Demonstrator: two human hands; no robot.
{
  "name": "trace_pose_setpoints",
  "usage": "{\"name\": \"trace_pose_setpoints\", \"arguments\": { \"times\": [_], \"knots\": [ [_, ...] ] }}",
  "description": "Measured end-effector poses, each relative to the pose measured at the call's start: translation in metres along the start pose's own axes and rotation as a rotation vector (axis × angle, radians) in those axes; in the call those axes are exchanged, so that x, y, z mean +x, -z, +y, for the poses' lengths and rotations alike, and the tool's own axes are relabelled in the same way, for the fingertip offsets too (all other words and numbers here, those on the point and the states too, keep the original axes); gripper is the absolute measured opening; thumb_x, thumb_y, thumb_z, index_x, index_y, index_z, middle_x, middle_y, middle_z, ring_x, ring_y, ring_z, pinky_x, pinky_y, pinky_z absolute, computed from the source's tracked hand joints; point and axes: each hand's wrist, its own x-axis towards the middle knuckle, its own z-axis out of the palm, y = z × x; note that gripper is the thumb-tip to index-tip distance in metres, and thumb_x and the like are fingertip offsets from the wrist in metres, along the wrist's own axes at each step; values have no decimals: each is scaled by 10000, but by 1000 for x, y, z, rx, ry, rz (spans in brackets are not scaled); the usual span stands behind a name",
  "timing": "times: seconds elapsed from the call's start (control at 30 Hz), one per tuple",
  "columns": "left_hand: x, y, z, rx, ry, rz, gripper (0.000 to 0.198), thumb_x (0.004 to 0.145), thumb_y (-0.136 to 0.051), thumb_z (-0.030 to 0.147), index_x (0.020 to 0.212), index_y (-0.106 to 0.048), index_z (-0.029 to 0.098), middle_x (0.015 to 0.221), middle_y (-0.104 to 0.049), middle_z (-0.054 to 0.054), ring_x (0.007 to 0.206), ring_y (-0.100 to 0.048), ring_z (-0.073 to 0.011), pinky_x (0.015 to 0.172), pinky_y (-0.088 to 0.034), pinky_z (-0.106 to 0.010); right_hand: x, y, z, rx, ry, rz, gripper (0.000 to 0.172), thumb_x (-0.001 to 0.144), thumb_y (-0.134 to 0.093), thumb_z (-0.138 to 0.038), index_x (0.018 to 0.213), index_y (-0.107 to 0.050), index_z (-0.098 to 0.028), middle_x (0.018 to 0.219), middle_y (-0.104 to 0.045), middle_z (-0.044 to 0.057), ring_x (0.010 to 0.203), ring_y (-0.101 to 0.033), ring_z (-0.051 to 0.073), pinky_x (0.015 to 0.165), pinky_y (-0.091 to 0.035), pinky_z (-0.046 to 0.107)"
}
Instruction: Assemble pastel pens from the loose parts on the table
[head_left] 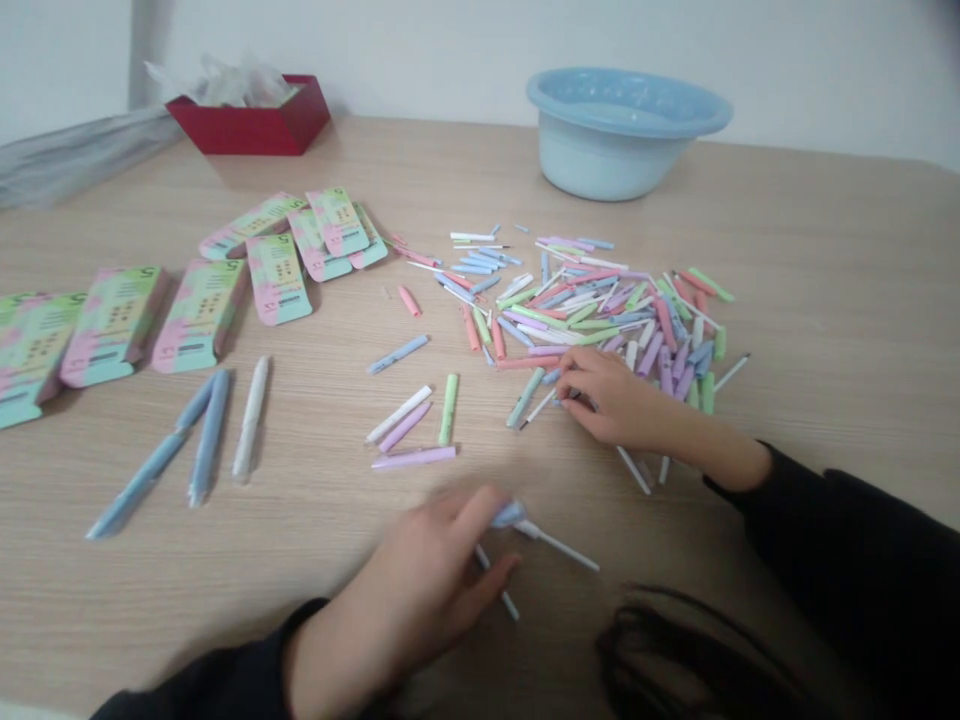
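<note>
My left hand (442,560), slightly blurred, is closed near the front of the table. Between its thumb and fingers shows a light blue pen part (510,515) with a white stick, like a pen refill (562,548), poking out to the right. A second thin white stick (508,598) shows under the thumb. My right hand (611,395) is at the near edge of a heap of pastel pen parts (592,285), its fingers bent together; what they pinch is hidden. Beside its fingertips lie a grey-green pen barrel (525,398) and a refill (538,408).
Several loose pen parts, among them a green barrel (448,410), lie left of the heap. Two blue pens (208,440) and a white pen (251,420) lie further left, below printed card boxes (199,315). Behind stand a blue basin (611,160) and a red box (251,130) with plastic bags.
</note>
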Motion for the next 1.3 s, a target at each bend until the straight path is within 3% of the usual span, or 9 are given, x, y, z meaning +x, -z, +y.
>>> {"name": "trace_pose_setpoints", "arguments": {
  "times": [0.13,0.27,0.43,0.53,0.67,0.9,1.07,1.2,1.3],
  "knots": [
    [8,-21,-6,414,-165,10,168,966,-577,184,1118,-646,193,974,-719,-92,916,-669,-272,759,-558,-350,7,0,-5,-1,-29,2,150,894,-538,-129,822,-663,-169,1041,-642,127,1020,-615,287,894,-366,441],
    [20,-26,-11,525,-212,77,162,1014,-503,170,1073,-653,183,931,-706,-80,910,-667,-251,789,-560,-343,13,7,-5,14,-49,45,168,900,-509,-124,858,-667,-164,1048,-661,142,1043,-612,315,906,-353,467],
    [22,-12,-5,50,-69,201,133,974,-601,291,1052,-617,184,843,-644,-24,735,-595,-186,672,-482,-286,-1,39,-23,115,-77,84,177,962,-489,-199,883,-647,-180,880,-707,90,846,-650,236,788,-441,372],
    [22,0,4,-358,70,270,175,933,-635,356,951,-619,182,683,-482,53,608,-443,-128,582,-385,-244,-16,54,-56,370,-108,77,118,946,-563,-238,882,-659,-218,835,-726,34,782,-661,195,720,-467,320],
    [22,11,14,-686,88,234,249,881,-697,401,976,-678,171,621,-426,67,578,-368,-109,546,-324,-229,-18,50,-100,748,-143,93,35,879,-654,-202,880,-641,-236,827,-725,-1,777,-673,169,707,-499,292],
    [16,17,15,-828,157,426,210,822,-803,365,820,-697,183,595,-526,60,573,-427,-107,604,-405,-242,9,18,-114,1040,-207,102,147,835,-721,-241,787,-585,-215,680,-617,-34,646,-580,133,592,-439,254],
    [9,19,7,-853,149,406,134,902,-725,315,837,-720,198,644,-584,44,570,-423,-102,638,-414,-249,19,13,-121,1279,-215,5,203,867,-705,-285,784,-528,-227,641,-630,-48,595,-605,126,568,-449,247],
    [4,26,3,-796,258,458,189,865,-741,363,787,-706,194,628,-542,36,610,-449,-128,629,-400,-258,12,30,-102,914,-174,0,117,912,-672,-300,841,-613,-227,752,-695,-16,706,-651,153,627,-472,271],
    [4,35,0,-740,297,413,242,862,-713,390,721,-668,199,587,-467,46,607,-441,-137,655,-426,-270,0,43,-52,446,-225,78,170,979,-558,-325,930,-676,-213,856,-720,41,796,-673,203,710,-512,333]
  ]
}}
